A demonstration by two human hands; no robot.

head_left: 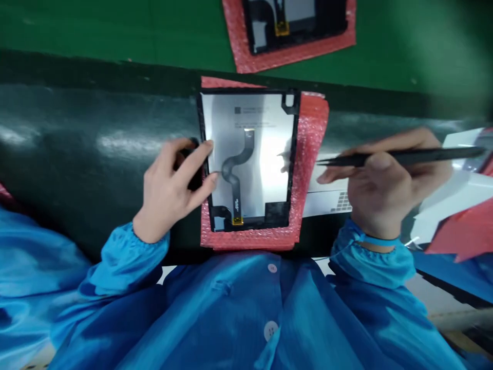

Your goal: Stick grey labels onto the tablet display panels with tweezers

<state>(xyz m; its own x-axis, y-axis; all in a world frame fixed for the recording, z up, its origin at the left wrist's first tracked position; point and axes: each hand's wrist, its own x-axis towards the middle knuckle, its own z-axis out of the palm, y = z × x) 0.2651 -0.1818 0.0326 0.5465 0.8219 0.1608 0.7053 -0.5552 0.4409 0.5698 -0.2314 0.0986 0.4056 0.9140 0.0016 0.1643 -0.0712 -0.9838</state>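
Display panel (254, 169) lies against left hand (169, 185), apparently clear of right hand (389, 185).

two hands, one left hand (169, 187) and one right hand (389, 185); one pair of tweezers (404, 156). two screen panels, one near panel (260, 172) and one far panel (302, 23); each has one yellow connector, near one (238, 221) and far one (282, 28). one full ribbon cable (233, 164) on the near panel. two coat buttons, upper button (272, 267) and lower button (270, 330). one wrist strap (379, 240).

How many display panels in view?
2. Near panel on pink bubble wrap, left hand touching its left edge; far panel on more pink wrap, cut off by the frame top. Others may be hidden.
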